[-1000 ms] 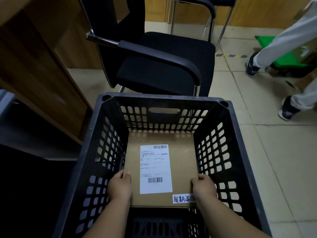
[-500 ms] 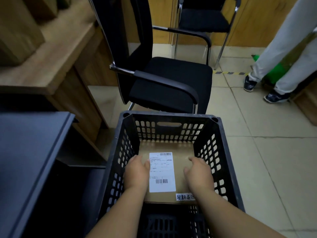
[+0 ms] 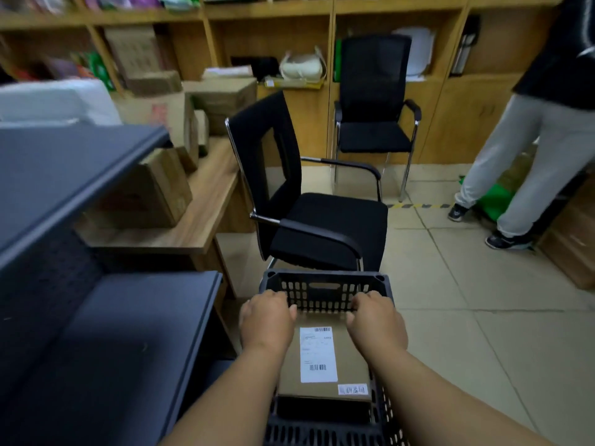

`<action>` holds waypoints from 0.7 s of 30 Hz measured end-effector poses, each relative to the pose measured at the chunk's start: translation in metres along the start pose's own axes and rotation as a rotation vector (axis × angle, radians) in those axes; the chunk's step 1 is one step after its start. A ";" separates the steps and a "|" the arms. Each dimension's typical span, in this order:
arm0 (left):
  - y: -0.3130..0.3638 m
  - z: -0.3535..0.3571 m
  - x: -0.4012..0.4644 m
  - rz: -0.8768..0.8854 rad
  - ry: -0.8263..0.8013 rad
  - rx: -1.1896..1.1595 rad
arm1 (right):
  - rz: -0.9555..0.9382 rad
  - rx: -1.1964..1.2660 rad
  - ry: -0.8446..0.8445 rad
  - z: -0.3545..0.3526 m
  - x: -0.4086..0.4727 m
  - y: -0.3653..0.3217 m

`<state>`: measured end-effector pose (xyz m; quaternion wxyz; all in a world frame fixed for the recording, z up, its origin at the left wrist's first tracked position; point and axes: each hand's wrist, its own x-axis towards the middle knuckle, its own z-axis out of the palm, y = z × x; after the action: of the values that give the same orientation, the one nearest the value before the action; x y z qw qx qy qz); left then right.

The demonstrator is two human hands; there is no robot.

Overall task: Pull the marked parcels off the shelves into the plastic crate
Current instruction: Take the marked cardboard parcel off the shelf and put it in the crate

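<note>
Head view shows your left hand (image 3: 266,318) and right hand (image 3: 376,320) above the black plastic crate (image 3: 325,280), which stands on the tiled floor just in front of a black chair (image 3: 309,217). Both hands hang with fingers loosely curled and hold nothing; neither touches the parcel (image 3: 322,358). The flat brown parcel lies inside the crate, label side up, against the right wall, with a dark gap between it and the near wall.

Judged from this state, the placing step looks complete and the hands are free for the next pick. To do this step well:

1. Lift both hands straight up so the wrists do not catch the crate rim.
2. Leave the parcel flat so later parcels stack evenly.
3. Check each parcel's mark before pulling it from the shelves (image 3: 270,14).

Labels: a white shipping label (image 3: 318,354) carries barcodes at top and bottom; its print is too small to read. A small white sticker (image 3: 352,389) sits at the near right corner; its writing is not legible.
</note>
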<state>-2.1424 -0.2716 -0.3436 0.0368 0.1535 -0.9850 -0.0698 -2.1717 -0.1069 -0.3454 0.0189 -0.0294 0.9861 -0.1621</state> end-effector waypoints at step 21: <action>0.033 -0.194 -0.176 -0.339 0.153 -0.033 | -0.415 0.018 -0.023 -0.169 -0.133 -0.030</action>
<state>-1.9663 -0.2107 -0.1564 0.1016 0.3217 -0.9380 -0.0792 -2.0451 -0.0728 -0.1721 -0.0034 -0.2334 0.9572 -0.1712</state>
